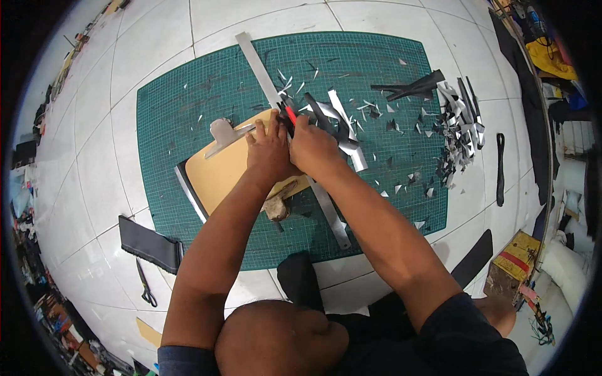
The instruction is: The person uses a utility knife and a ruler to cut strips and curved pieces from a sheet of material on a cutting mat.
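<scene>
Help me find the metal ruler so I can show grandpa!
On the white tiled floor lies a big green cutting mat. Slanting across it, from upper left to lower right, is the steel ruler, its middle partly hidden by the left hand and right hand. It is far longer than any of the scraps scattered beside it.

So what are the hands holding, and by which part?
The right hand grips a red tool by its handle; the left hand lies on the tan board.

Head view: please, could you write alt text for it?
The right hand holds a red cutter beside a metal ruler while the left hand rests on a tan board. Black and silver scraps litter the green cutting mat.
</scene>
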The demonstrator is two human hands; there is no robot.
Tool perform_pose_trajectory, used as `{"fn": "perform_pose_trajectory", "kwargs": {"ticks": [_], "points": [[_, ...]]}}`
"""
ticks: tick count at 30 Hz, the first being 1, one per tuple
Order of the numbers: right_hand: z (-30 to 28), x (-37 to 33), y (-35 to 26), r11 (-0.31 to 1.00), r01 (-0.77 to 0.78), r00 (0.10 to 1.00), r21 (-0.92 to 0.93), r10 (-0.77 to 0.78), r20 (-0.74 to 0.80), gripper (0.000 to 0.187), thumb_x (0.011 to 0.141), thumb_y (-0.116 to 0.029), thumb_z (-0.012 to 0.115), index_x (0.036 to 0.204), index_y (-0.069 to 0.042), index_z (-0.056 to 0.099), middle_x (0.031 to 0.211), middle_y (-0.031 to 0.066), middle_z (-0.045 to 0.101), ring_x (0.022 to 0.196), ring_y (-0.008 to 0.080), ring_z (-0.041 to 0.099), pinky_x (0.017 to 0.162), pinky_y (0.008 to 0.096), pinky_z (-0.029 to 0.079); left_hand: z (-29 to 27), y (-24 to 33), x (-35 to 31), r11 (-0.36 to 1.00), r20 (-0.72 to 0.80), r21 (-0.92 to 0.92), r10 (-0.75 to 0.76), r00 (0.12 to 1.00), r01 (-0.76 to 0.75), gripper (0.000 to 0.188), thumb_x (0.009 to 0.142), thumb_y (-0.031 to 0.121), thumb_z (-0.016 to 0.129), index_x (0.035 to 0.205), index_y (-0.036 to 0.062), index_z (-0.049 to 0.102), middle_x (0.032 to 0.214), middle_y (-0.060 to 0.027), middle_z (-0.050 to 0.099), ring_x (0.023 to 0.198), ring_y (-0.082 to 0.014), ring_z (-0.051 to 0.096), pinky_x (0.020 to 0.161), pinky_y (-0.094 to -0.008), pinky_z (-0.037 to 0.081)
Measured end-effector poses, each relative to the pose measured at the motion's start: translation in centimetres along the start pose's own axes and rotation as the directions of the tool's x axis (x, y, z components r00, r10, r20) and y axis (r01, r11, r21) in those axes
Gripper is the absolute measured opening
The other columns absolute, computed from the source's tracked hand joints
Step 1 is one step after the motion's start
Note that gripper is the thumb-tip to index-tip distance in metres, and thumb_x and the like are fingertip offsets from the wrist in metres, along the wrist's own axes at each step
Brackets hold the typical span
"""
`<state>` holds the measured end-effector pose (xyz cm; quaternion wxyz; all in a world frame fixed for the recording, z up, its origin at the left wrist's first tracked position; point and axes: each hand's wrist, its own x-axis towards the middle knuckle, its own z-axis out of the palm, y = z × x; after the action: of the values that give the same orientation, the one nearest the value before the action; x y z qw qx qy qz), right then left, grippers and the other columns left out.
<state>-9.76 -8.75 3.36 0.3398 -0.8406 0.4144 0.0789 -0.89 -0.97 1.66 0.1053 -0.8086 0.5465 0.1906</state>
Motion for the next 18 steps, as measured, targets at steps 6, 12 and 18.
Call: {"fn": "perform_pose_trajectory", "kwargs": {"ticks": [6, 12, 18], "points": [[-1.7, -0.5, 0.4, 1.000, -0.011, 0.995, -0.006, 0.011, 0.099, 0.035, 0.085, -0.008, 0.054, 0.114, 0.006, 0.042, 0.103, 0.0312, 0.065, 0.098, 0.0465, 0.064, 0.088, 0.0528, 0.050, -0.3, 0.2, 0.4, 1.000, 0.027, -0.004, 0.007, 1.000, -0.007, 0.124, 0.059, 0.066, 0.079, 0.151, 0.0028, 0.025, 0.160, -0.0146, 0.015, 0.139, -0.0434, 0.028, 0.106, -0.0596, 0.035], [0.0, -9.5, 5.6, 0.998, -0.062, 0.973, -0.025, 0.066, 0.223, 0.032, 0.088, -0.011, 0.052, 0.114, 0.003, 0.039, 0.095, 0.0311, 0.065, 0.091, 0.0488, 0.064, 0.081, 0.0567, 0.049, -0.2, 0.2, -0.1, 1.000, -0.033, -0.015, 0.005, 0.999, -0.006, 0.132, 0.055, 0.069, 0.079, 0.151, -0.0001, 0.021, 0.159, -0.0146, 0.018, 0.137, -0.0433, 0.032, 0.105, -0.0578, 0.038], [-0.4, -17.2, 8.3, 0.991, -0.117, 0.949, -0.060, 0.130, 0.288, 0.032, 0.089, -0.015, 0.053, 0.113, 0.002, 0.039, 0.093, 0.0302, 0.065, 0.087, 0.0489, 0.064, 0.077, 0.0572, 0.049, -0.9, 0.7, 0.2, 0.998, -0.066, -0.055, 0.016, 0.998, -0.020, 0.130, 0.055, 0.060, 0.085, 0.150, -0.0028, 0.022, 0.157, -0.0180, 0.021, 0.136, -0.0471, 0.033, 0.105, -0.0584, 0.039]]}}
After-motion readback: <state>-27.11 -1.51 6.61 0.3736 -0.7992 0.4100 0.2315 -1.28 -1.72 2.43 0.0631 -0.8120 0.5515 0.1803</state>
